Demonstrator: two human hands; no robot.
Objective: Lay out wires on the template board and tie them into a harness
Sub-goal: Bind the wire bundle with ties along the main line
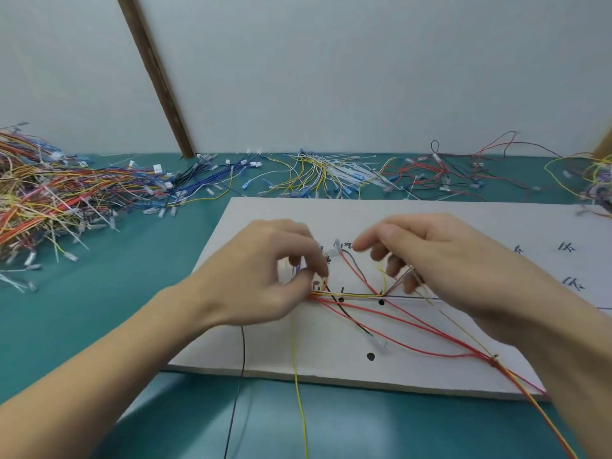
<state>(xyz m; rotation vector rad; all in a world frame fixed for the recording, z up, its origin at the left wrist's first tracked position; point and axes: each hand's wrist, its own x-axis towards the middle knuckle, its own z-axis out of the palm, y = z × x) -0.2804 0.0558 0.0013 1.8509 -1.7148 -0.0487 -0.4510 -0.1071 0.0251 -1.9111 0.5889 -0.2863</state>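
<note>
Loose wire heaps [66, 193] ring the white template board [430, 226] at ten to two o'clock.
Left hand [265, 273] pinches thin glossy wires [347, 295]; right hand [440, 260] blurred, grip unclear.

Even, soft light fell from overhead, casting faint shadows. Both hands [265, 266] blurred with motion; wide-angle distortion bent edges at 3 and 9 o'clock.

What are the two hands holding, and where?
The left hand pinches the wires at their left end on the board. The right hand is too blurred to tell.
</note>
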